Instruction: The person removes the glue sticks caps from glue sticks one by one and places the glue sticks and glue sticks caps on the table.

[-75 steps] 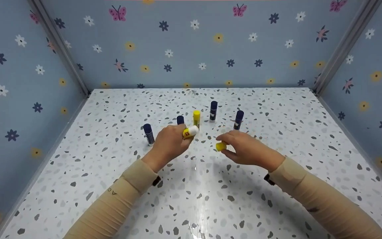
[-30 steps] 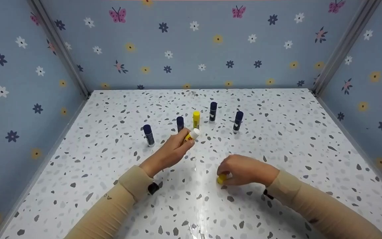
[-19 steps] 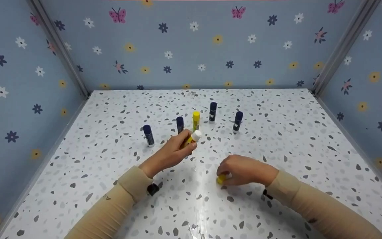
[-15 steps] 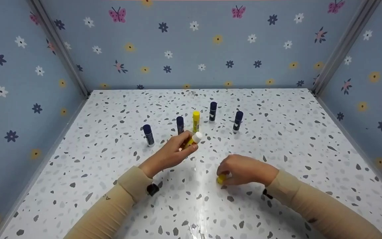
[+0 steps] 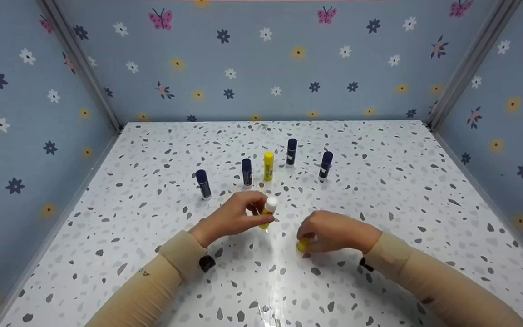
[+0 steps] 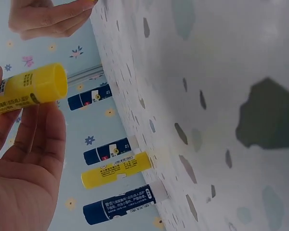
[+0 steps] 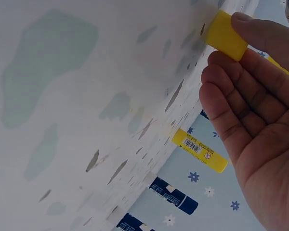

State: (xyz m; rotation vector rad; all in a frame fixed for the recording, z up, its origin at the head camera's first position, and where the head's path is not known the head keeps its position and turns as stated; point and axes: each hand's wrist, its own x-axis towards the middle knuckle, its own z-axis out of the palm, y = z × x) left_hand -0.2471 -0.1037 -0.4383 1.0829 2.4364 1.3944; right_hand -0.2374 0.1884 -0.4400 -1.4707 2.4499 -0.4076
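Working over the speckled tabletop [image 5: 379,190], you have your left hand [image 5: 232,218] curled round an uncapped yellow glue stick [image 5: 267,212], held nearly upright just above the surface, white tip up. Your right hand [image 5: 334,231] rests low on the table with its fingers pinching the yellow cap [image 5: 303,244], which the right wrist view shows pressed against the surface [image 7: 225,35]. Hands and parts sit near each other but apart.

Behind them stand five capped sticks: a second yellow glue stick [image 5: 268,165] among four dark blue glue sticks [image 5: 247,171], all upright and close together.

The main risk, as I judge it, is that row: your left knuckles are near the closest blue one, and a careless lift or swing could topple it into its neighbours. The exposed glue tip could also smear your fingers or the table if the stick tilts. The cap is small and round; loosen your pinch and it may roll off.
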